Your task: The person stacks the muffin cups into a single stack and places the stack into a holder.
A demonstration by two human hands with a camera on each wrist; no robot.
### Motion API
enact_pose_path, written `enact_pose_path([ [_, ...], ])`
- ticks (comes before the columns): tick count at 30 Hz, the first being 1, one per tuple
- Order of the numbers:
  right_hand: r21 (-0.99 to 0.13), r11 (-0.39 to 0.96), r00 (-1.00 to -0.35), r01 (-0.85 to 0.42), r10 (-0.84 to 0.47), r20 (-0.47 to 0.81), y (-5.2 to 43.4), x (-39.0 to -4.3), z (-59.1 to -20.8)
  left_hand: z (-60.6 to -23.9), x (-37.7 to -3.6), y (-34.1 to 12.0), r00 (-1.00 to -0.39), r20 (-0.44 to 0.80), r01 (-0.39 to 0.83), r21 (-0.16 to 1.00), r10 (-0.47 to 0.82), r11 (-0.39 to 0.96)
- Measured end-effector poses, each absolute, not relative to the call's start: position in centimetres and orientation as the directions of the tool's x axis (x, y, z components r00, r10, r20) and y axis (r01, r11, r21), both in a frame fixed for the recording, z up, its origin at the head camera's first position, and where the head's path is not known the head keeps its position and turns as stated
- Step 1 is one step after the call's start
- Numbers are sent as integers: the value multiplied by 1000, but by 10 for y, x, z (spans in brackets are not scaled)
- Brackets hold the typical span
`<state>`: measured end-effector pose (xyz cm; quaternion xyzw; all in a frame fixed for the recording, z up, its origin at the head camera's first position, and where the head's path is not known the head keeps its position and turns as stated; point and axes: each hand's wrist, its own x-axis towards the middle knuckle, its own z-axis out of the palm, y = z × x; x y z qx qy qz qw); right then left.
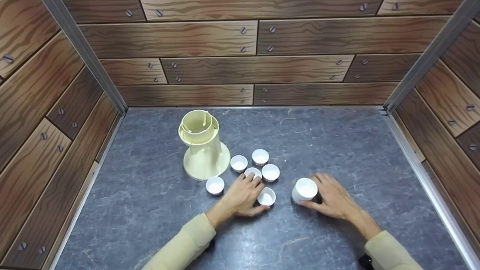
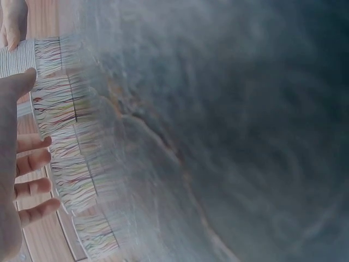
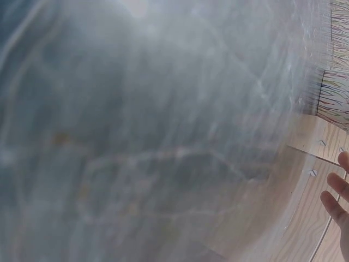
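Several small white cups with coloured squiggly lines outside stand mouth up near the middle in the head view. My left hand (image 1: 242,197) reaches among them. Its fingers lie over one cup (image 1: 253,172), and its thumb extends along the front of the nearest cup (image 1: 267,197). In the left wrist view the fingers (image 2: 34,161) are spread and loosely bent beside the patterned cups (image 2: 57,109). To the right, my right hand (image 1: 333,197) holds a stack of nested white cups (image 1: 305,189) between thumb and fingers. The right wrist view catches only some fingertips (image 3: 338,188).
A pale yellow plastic stand (image 1: 204,157) with a round base and an open cylindrical top is behind the cups to the left. Another cup (image 1: 215,185) sits in front of it. Wood-patterned walls (image 1: 258,71) enclose the dark marbled tabletop (image 1: 337,142) at the back and sides.
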<state>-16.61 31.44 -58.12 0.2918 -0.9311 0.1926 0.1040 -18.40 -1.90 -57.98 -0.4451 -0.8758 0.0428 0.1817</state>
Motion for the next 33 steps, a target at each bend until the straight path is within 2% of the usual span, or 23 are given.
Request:
enact_pose_path([
  [8, -299, 748, -801, -593, -511, 312, 314, -167, -582, -579, -184, -18, -518, 299, 770, -243, 801, 589],
  [33, -303, 758, -812, -578, -497, 307, 314, -165, -582, -576, -183, -13, -514, 284, 786, -222, 809, 577],
])
